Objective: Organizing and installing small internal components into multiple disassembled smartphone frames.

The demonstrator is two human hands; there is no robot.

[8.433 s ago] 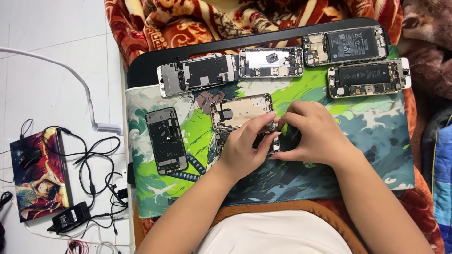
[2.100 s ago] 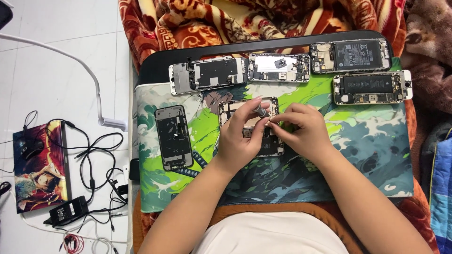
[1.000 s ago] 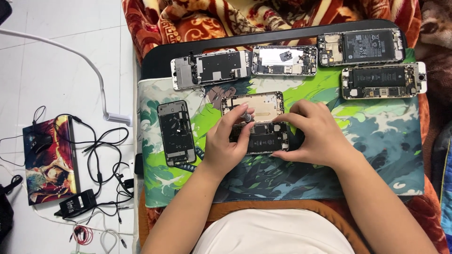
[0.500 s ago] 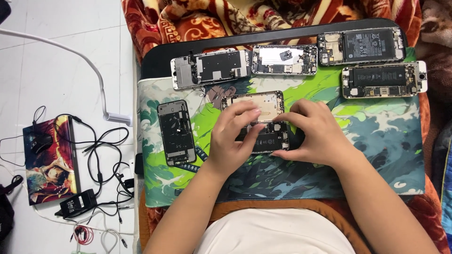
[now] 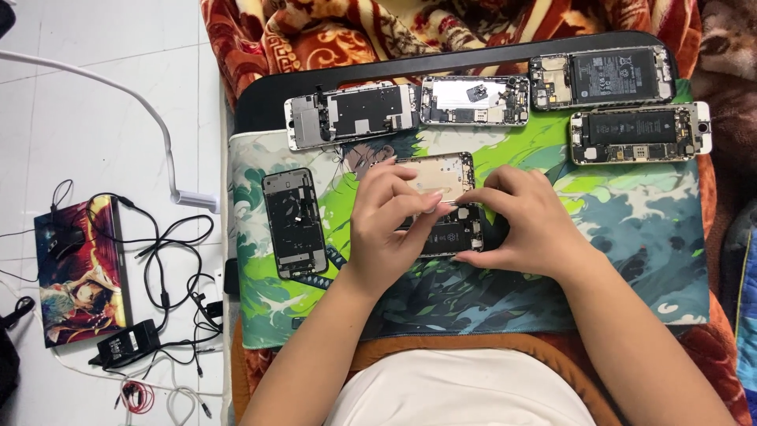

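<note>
Both my hands meet over an opened phone (image 5: 446,234) lying on a green patterned mat (image 5: 631,229). My left hand (image 5: 388,225) curls its fingers over the phone's left end and pinches at its top edge. My right hand (image 5: 527,225) grips the phone's right end, fingertips touching the top edge near the left hand's. Just behind the phone lies a gold-toned phone shell (image 5: 438,173), partly hidden by my fingers. What my fingertips pinch is too small to tell.
Several other opened phones lie on the mat: a dark one (image 5: 294,222) at left, and others along the black tray edge (image 5: 260,102) at back. On the white floor at left sit a picture-covered box (image 5: 79,272), tangled cables and a charger (image 5: 126,341). A patterned blanket surrounds the tray.
My left hand's fingers have shifted right to meet my right fingertips at the phone's top edge. The view has drifted slightly; the phones on the mat have not moved.
</note>
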